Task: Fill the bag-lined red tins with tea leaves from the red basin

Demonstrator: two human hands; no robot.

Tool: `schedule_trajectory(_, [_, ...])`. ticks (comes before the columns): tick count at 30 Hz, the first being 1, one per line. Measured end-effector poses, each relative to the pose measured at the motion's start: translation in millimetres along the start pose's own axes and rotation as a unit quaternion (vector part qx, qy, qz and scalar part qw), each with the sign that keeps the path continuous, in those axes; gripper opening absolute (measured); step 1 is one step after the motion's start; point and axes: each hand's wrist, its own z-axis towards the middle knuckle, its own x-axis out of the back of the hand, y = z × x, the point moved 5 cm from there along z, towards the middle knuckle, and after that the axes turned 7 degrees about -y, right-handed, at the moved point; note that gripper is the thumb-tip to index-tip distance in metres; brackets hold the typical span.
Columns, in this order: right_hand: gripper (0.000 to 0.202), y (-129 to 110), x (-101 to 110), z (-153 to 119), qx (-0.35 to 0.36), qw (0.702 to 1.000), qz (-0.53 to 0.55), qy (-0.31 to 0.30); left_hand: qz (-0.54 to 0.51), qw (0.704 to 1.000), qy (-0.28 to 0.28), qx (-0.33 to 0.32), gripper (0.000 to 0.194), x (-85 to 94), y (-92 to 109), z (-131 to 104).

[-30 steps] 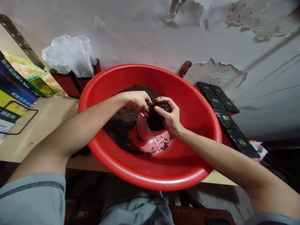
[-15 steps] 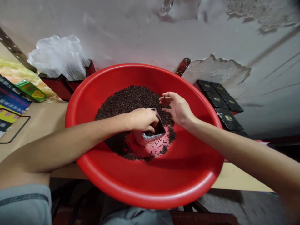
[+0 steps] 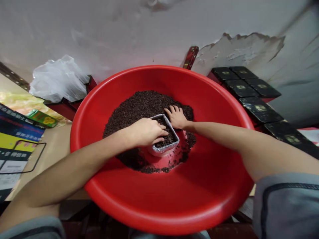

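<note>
A big red basin holds a heap of dark dried leaves. Amid the heap stands a square container with a crinkled silvery liner along its rim and dark leaves inside. My left hand is over the container's left side, its fingers apart and reaching in onto the leaves. On the heap just right of the container lies my right hand, palm down with fingers spread. Neither hand visibly grips anything.
Several black-lidded tins stand right of the basin. To the left are clear plastic bags on dark red boxes, a green box, a printed carton and a thin black wire frame. A wall rises behind.
My right hand has come down from the air onto the heap. The leaves in the container now show near its rim, and my left fingers are less deep. The view has shifted.
</note>
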Motion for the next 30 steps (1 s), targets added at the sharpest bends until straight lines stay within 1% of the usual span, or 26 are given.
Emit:
schedule_trajectory(1, [0.073, 0.5, -0.4, -0.8, -0.005, 1.000, 0.005, 0.009, 0.001, 1.000, -0.014, -0.002, 0.020, -1.7, 0.4, 0.4])
schedule_trajectory(3, [0.070, 1.4, 0.2, 0.4, 0.003, 1.000, 0.006, 0.003, -0.004, 1.000, -0.030, 0.000, 0.020, -3.0, -0.5, 0.7])
schedule_trajectory(7, [0.073, 2.5, 2.1, 6.2, 0.040, 0.999, -0.012, -0.030, -0.031, 0.999, -0.027, 0.010, 0.018, -0.9, -5.0, 0.8])
schedule_trajectory(12, [0.066, 2.6, 5.0, 5.7, 0.005, 0.999, -0.009, -0.031, -0.035, 0.998, -0.032, 0.028, 0.017, 1.5, -7.5, 2.3])
schedule_trajectory(14, [0.062, 0.5, 7.9, 4.9, 0.003, 0.999, -0.007, -0.036, -0.034, 0.999, -0.030, 0.027, 0.018, 3.0, -7.5, 2.0])
schedule_trajectory(16, [0.060, -1.5, 12.4, 5.3, 0.007, 0.999, -0.013, -0.041, -0.037, 0.999, -0.012, 0.027, 0.019, 5.6, -10.7, 0.7])
schedule_trajectory(18, [0.058, -2.6, 17.5, 6.5, 0.012, 0.999, -0.023, -0.043, -0.046, 0.999, 0.016, 0.025, 0.021, 9.5, -17.9, -1.5])
schedule_trajectory(21, [0.054, -3.1, 23.7, 8.1, 0.021, 0.998, -0.034, -0.055, -0.070, 0.994, 0.082, 0.026, 0.023, 18.2, -35.7, -6.5])
schedule_trajectory(23, [0.050, -2.5, 28.4, 8.1, 0.026, 0.997, -0.038, -0.063, -0.083, 0.987, 0.132, 0.047, 0.024, 24.5, -50.5, -10.9])
schedule_trajectory(25, [0.047, -1.3, 36.0, 7.5, 0.026, 0.997, -0.037, -0.065, -0.083, 0.980, 0.164, 0.077, 0.025, 28.4, -63.6, -15.0])
schedule_trajectory(27, [0.046, -0.5, 48.4, 6.5, 0.021, 0.998, -0.032, -0.058, -0.075, 0.977, 0.170, 0.101, 0.026, 29.5, -72.0, -17.5])
schedule_trajectory(30, [0.048, -2.1, 76.3, 2.7, 0.008, 0.999, -0.020, -0.026, -0.067, 0.976, 0.161, 0.129, 0.027, 29.2, -76.4, -19.6])
